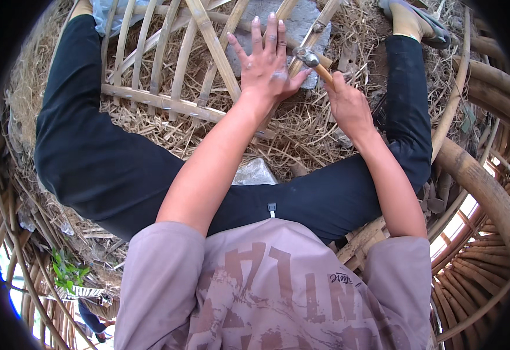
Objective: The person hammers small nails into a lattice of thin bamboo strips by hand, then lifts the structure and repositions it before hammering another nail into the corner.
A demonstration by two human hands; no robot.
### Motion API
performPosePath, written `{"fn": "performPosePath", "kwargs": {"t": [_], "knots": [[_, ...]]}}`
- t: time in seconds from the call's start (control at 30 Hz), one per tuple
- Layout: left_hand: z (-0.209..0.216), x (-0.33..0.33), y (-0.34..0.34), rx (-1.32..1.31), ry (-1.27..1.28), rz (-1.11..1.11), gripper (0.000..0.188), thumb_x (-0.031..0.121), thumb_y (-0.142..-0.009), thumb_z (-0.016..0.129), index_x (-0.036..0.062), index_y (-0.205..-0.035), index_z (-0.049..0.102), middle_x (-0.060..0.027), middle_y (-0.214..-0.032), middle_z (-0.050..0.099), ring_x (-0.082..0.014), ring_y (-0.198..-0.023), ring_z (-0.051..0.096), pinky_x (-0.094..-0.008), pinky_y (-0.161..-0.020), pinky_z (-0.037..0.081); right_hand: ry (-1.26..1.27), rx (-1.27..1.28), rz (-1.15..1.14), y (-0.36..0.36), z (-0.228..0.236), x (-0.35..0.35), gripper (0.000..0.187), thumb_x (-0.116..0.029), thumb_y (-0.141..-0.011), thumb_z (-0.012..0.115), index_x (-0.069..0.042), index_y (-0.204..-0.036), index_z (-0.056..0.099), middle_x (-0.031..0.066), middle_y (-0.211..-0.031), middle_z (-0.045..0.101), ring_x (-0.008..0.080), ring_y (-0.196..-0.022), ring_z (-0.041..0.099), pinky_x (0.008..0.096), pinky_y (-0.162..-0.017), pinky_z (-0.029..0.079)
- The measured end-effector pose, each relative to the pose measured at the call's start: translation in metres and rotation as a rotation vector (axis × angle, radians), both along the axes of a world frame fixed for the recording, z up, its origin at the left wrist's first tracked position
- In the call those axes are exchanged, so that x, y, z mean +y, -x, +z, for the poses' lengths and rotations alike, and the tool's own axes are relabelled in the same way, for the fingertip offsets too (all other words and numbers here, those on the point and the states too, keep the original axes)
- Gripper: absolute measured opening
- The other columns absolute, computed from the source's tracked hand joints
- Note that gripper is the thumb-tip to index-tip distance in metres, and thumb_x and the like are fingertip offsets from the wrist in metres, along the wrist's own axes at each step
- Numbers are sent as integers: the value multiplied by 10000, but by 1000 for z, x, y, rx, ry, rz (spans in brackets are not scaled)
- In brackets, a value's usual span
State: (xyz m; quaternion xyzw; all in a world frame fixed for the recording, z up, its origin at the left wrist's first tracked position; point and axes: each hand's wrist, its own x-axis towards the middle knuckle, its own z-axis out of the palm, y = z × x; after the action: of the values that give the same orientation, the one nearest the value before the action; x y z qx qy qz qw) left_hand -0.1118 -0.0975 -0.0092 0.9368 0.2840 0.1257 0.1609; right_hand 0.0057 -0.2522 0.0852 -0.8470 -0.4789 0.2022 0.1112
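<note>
My left hand (264, 71) lies flat with its fingers spread over the bamboo slat frame (188, 109), pressing on slats above a grey stone slab (311, 26). A hammer (324, 74) with a wooden handle and a metal head is in my right hand (348, 108), whose fingers wrap the handle. The hammer head (306, 56) is over a slat just right of my left hand's fingers; whether it touches the slat I cannot tell. The frame's crossed slats reach away to the upper left between my legs.
Dry straw and bamboo shavings (301, 140) cover the ground. A pale block (254, 172) sits close in front of me. Thick bamboo poles (482, 186) and curved bamboo pieces stand at the right. A light plastic bag (106, 14) lies at the far left, near a foot.
</note>
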Motion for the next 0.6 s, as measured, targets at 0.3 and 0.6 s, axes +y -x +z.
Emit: {"fn": "performPosePath", "kwargs": {"t": [0.3, 0.6], "knots": [[-2, -3, 2, 50, 10, -2, 1194, 795, -793, 560, -7, -1601, 201, -166, -1688, 135, -426, -1543, 111, -813, -1100, -59, -11, -23, 33, 2, 14, 4, 191, -177, -1007, 607, -38, -1065, 490, 219, -698, 631, 442, -667, 669, 534, -549, 505], [1, -3, 2, 66, 32, -4, 1189, 792, -815, 543, 5, -1615, 152, -169, -1699, 85, -421, -1554, 64, -804, -1106, -80, -380, 80, -182, -7, 51, 24, 287, -181, -943, 734, 10, -1107, 597, 150, -784, 714, 237, -649, 712, 365, -586, 530]]}}
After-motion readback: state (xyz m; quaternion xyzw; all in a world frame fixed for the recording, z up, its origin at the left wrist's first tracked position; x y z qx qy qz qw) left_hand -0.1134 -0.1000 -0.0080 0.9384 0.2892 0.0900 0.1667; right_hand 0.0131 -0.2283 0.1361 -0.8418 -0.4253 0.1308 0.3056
